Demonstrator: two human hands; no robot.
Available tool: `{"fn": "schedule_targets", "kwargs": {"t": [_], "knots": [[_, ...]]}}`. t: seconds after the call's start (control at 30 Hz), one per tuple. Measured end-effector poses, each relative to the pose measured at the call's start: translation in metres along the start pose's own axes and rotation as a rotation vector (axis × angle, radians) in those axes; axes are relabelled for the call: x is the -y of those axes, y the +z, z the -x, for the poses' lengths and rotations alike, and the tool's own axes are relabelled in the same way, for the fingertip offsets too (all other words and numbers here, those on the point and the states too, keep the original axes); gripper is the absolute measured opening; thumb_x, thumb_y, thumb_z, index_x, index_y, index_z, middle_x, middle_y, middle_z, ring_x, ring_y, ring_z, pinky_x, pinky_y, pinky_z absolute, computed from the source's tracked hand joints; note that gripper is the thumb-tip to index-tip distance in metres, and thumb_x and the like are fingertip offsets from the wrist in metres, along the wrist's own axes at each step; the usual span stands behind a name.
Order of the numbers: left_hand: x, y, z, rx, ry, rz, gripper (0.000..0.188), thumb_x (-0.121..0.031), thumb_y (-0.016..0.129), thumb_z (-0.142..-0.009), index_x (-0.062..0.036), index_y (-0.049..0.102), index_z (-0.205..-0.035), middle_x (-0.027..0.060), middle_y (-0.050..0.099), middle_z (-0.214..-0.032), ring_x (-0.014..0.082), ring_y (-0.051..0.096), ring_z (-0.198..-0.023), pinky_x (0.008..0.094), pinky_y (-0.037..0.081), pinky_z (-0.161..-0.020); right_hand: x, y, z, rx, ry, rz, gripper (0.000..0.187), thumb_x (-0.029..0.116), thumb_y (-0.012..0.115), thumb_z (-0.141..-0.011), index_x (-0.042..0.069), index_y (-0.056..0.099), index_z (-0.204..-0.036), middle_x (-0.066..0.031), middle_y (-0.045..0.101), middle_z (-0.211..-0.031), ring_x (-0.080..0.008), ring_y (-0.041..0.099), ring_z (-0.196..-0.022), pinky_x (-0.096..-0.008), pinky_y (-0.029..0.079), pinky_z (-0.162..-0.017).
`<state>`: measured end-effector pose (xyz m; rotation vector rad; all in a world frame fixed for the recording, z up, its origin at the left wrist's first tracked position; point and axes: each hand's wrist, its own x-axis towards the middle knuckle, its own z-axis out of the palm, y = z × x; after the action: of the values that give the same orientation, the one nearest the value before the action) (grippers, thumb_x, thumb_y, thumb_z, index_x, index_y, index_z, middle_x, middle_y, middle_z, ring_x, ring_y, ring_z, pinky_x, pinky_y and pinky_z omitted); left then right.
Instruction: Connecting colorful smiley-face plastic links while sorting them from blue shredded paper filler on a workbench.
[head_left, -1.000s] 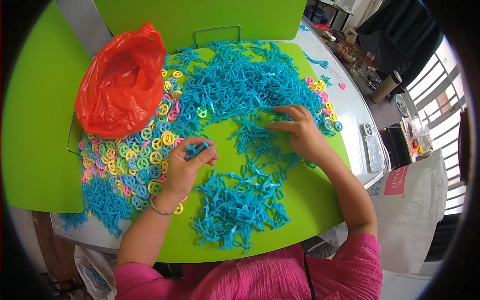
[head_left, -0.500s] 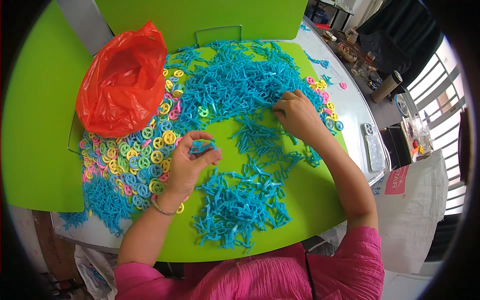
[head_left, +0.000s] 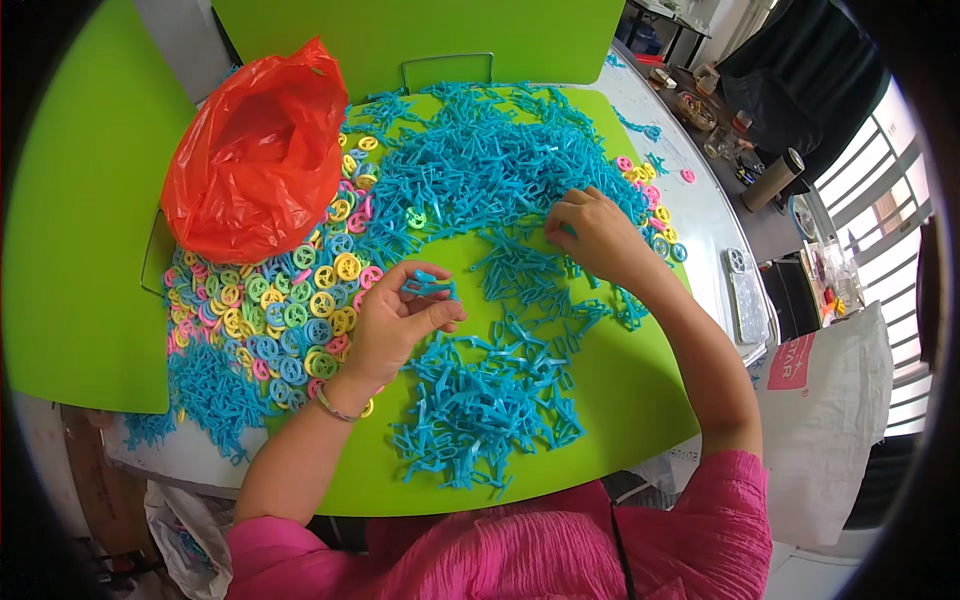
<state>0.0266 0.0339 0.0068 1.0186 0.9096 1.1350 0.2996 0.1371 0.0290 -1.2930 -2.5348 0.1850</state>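
Note:
My left hand (head_left: 393, 326) is closed around a small blue plastic piece (head_left: 426, 285) with forked ends, held between thumb and fingers above the green board (head_left: 630, 400). At the near edge of the large heap of blue plastic pieces (head_left: 480, 160), my right hand (head_left: 598, 238) has its fingers drawn together, pointing down and inward. Whatever is between those fingertips is hidden. A smaller heap of blue pieces (head_left: 490, 410) lies near me, between my forearms. Small spoked plastic rings (head_left: 295, 315) in yellow, green, pink and blue spread beside my left hand.
An open red plastic bag (head_left: 250, 170) rests on the rings at the left. More blue pieces (head_left: 212, 392) lie at the left edge, and more rings (head_left: 660, 215) at the right. A clear case (head_left: 745, 300) and a thermos (head_left: 775, 178) stand farther right.
My left hand has shifted slightly right in the picture with the blue piece, which is turned a little. My right hand has barely moved at the heap's edge. The view has shifted slightly.

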Motion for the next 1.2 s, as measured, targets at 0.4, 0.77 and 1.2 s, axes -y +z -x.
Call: {"fn": "schedule_targets", "kwargs": {"t": [0.4,0.77,1.2], "knots": [[0.003,-0.001,0.0,0.035,0.054,0.027,0.058,0.003,0.069,-0.081,-0.0059,0.042,-0.132,0.0076,0.064,-0.092,0.0163,0.066,-0.085,0.0271,0.054,-0.076,0.003,-0.006,0.008,-0.052,-0.045,0.096,0.006,0.012,0.066,-0.078,0.009,0.067,-0.083,-0.0053,0.061,-0.087,-0.0254,0.053,-0.088,-0.0376,0.045,-0.079],[0.009,-0.005,-0.001,0.068,0.065,-0.041,0.025,-0.001,0.068,-0.083,-0.0001,0.061,-0.108,0.0069,0.067,-0.092,0.0118,0.064,-0.082,0.0238,0.052,-0.074,0.011,0.001,-0.005,-0.191,-0.087,0.057,0.01,0.015,0.066,-0.083,0.007,0.067,-0.089,-0.0064,0.063,-0.09,-0.0251,0.058,-0.084,-0.0369,0.047,-0.077],[0.01,-0.001,0.002,0.084,0.061,-0.121,0.017,-0.001,0.069,-0.083,-0.0009,0.067,-0.1,0.0034,0.068,-0.09,0.0072,0.063,-0.079,0.0205,0.051,-0.072,0.071,0.005,0.01,0.325,0.38,-1.523,0.013,0.011,0.072,-0.083,0.003,0.071,-0.093,-0.0052,0.069,-0.094,-0.0118,0.062,-0.087,-0.0277,0.049,-0.082]]}}
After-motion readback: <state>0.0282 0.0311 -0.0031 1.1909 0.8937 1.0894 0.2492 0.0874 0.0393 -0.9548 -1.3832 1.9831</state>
